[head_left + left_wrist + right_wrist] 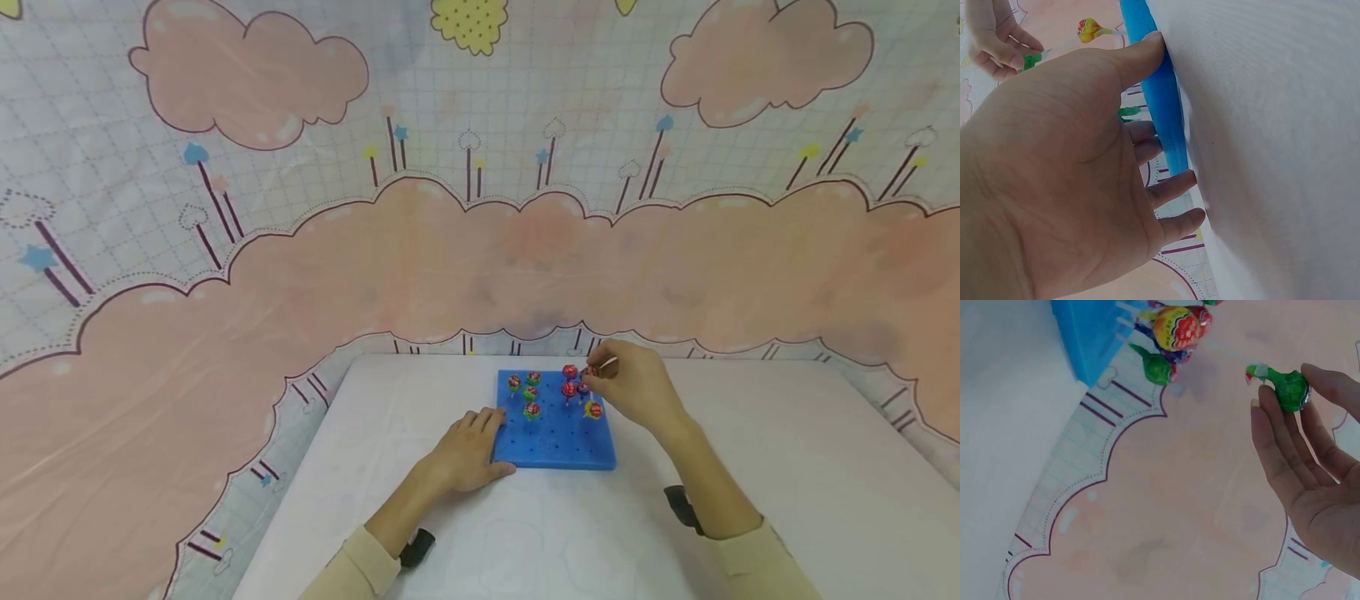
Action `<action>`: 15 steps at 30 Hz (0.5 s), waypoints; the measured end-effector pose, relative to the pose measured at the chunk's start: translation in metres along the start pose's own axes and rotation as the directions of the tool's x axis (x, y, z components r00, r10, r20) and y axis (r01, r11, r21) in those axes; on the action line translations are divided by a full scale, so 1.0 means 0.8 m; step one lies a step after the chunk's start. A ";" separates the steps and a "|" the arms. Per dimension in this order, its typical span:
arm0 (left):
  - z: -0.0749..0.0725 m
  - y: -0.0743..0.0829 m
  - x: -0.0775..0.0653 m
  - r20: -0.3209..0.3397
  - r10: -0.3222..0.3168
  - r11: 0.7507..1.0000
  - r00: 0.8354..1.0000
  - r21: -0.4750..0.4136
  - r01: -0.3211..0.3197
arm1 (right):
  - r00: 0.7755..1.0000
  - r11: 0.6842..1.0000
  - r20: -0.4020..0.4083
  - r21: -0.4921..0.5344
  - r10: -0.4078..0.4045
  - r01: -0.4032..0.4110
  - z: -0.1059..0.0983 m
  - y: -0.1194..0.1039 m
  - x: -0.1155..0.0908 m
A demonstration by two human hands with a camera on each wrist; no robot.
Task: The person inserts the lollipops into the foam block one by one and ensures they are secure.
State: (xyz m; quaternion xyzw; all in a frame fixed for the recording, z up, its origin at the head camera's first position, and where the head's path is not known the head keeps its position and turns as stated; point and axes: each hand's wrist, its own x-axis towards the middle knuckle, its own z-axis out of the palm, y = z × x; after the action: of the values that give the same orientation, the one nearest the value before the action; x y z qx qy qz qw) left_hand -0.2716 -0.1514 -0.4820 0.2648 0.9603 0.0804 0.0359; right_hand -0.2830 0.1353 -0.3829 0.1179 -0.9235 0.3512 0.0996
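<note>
A blue board [555, 446] with rows of small holes lies on the table. My left hand [468, 454] rests against its left side, the thumb near the front corner and the fingers fairly straight along the edge. Above the board's back right part, my right hand [637, 383] pinches a green-wrapped lollipop [1291, 392] between thumb and fingertips. Its pale stick points toward the board in the right wrist view. Several green-and-red lollipops [532, 410] stand in the board's left part. Red-and-purple lollipops [569, 389] and a yellow lollipop [594, 410] stand at the right.
The board sits on a white table [750, 467] near its back edge. Behind the table hangs a backdrop [480, 267] printed with pink clouds, stars and hearts. Each wrist wears a black strap [417, 547].
</note>
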 end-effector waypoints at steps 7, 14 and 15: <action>0.001 -0.001 0.000 0.001 0.000 1.000 1.000 -0.012 0.000 | 1.000 0.999 0.023 0.032 -0.011 0.011 0.005 -0.009 -0.002; 0.000 0.000 -0.001 0.004 -0.003 1.000 1.000 -0.007 0.003 | 0.999 0.999 0.032 0.045 -0.009 0.007 0.010 -0.010 -0.002; -0.001 0.000 -0.001 0.004 -0.003 1.000 1.000 -0.004 0.003 | 0.999 0.999 0.034 0.046 -0.008 0.006 0.011 -0.010 -0.002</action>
State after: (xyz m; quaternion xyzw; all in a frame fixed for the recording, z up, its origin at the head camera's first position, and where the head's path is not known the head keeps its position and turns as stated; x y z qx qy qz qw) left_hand -0.2706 -0.1518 -0.4809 0.2633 0.9604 0.0820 0.0385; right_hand -0.2800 0.1234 -0.3849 0.1293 -0.9163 0.3699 0.0824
